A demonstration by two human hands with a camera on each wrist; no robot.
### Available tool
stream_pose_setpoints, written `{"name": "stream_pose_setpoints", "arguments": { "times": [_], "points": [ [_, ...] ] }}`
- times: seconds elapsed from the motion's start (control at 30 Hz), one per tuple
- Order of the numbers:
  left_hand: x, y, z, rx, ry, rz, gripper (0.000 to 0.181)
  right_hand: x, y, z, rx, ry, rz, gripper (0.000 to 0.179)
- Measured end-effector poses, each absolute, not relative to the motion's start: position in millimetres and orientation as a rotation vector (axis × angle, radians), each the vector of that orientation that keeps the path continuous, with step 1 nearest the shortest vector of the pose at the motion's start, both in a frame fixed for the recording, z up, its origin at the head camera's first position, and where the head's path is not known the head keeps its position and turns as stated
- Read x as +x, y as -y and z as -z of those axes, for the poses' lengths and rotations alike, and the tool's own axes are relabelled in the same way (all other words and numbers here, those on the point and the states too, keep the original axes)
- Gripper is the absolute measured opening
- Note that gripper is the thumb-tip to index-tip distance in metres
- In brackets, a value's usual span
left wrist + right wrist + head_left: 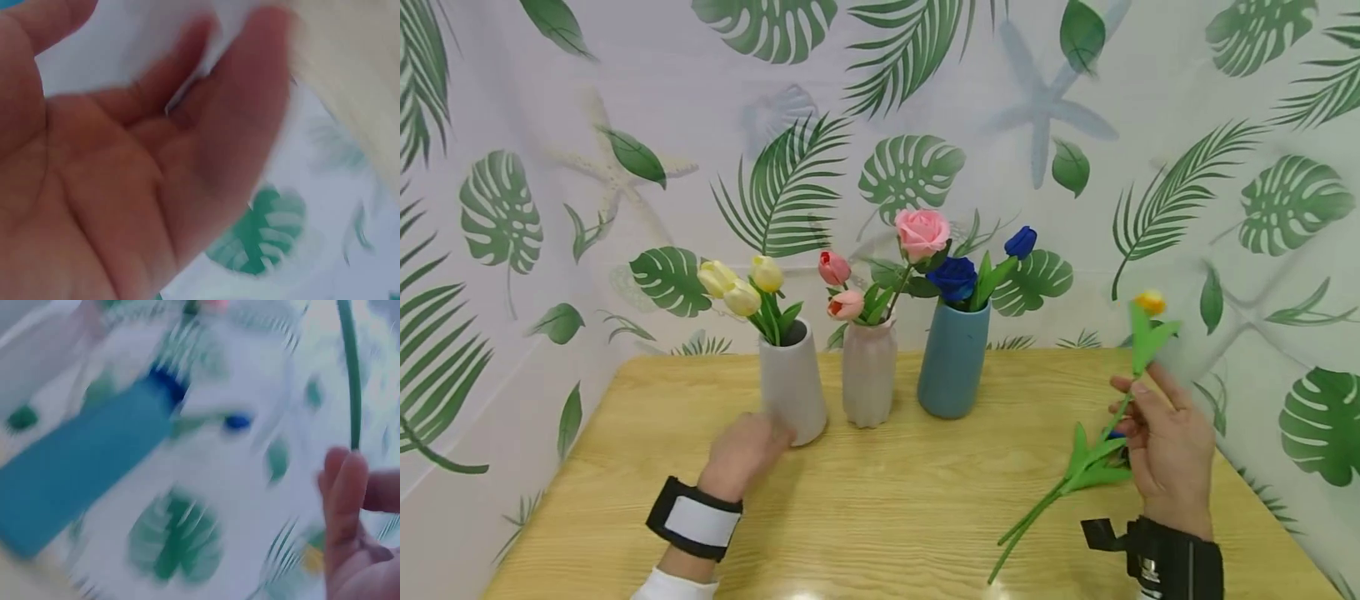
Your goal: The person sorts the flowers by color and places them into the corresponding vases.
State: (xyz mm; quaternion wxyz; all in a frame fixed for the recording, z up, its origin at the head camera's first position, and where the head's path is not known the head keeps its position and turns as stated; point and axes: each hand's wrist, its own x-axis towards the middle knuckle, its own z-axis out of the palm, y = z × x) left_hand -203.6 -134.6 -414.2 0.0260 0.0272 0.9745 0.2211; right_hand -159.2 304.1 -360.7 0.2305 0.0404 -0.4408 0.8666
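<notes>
At the right, my right hand (1172, 450) pinches the green stem of an orange-yellow tulip (1148, 302) between thumb and fingers. The flower points up, and the stem slants down to the left. A second green stem (1013, 533) runs beside its lower end, and a bit of blue shows behind the fingers. My left hand (747, 450), blurred, is at the base of a whitish vase (790, 383) with pale yellow tulips (741, 297). In the left wrist view, its fingers (244, 112) are loosely bent.
A ribbed cream vase (869, 375) with pink flowers (922, 234) stands in the middle. Right of it is a blue vase (953, 362) with blue flowers (953, 279). All stand on a wooden table (880, 517) before a leaf-patterned backdrop (910, 108).
</notes>
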Motion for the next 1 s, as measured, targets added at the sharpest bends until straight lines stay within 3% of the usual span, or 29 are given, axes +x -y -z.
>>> {"name": "stream_pose_setpoints", "arguments": {
  "times": [0.1, 0.2, 0.4, 0.5, 0.67, 0.83, 1.0],
  "points": [
    [-217.4, 142.3, 412.2, -0.008, -3.024, -0.850, 0.074, -151.8, -273.0, 323.1, 0.285, 0.925, -2.137, 0.049],
    [-233.4, 136.2, 417.9, 0.072, -2.946, -1.157, 0.107, -148.7, -230.6, 282.3, 0.347, 0.831, -1.840, 0.033],
    [-245.6, 122.5, 434.0, 0.245, -2.828, -1.474, 0.100, -170.0, -133.1, 242.8, 0.491, 0.876, -1.503, 0.021],
    [-244.8, 120.2, 437.4, 0.255, -2.853, -1.493, 0.098, -203.3, -88.7, 262.5, 0.668, 1.090, -1.362, 0.021],
    [-243.5, 115.3, 441.5, 0.282, -2.893, -1.470, 0.098, -236.1, -40.2, 343.8, 0.763, 1.679, -1.148, 0.032],
    [-240.6, 110.2, 441.1, 0.284, -2.919, -1.425, 0.097, -215.9, -41.6, 403.8, 0.754, 2.028, -1.188, 0.051],
    [-240.4, 112.0, 432.6, 0.285, -2.881, -1.475, 0.099, -184.8, -82.0, 427.5, 0.676, 2.244, -1.209, 0.026]
  ]
}}
